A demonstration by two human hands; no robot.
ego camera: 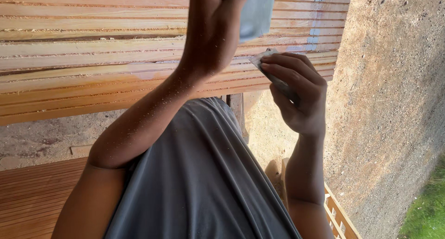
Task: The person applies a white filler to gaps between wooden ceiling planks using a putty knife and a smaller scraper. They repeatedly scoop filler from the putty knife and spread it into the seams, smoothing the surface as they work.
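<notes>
Two hands up by the stacked planks (92, 58)

Left hand (215, 30) grips a pale sheet (257, 12); right hand (296, 95) pinches a grey folded strip (273, 76). Both look thin and floppy, best held by the edges.

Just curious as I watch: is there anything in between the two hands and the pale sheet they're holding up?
Nothing visible. The left hand already grips the pale bluish sheet, and the right hand pinches a grey folded piece just below it. Only open air separates the two, with stacked wooden planks behind.

stacked planks (92, 58) behind raised hands, wall (394, 104) right
</notes>
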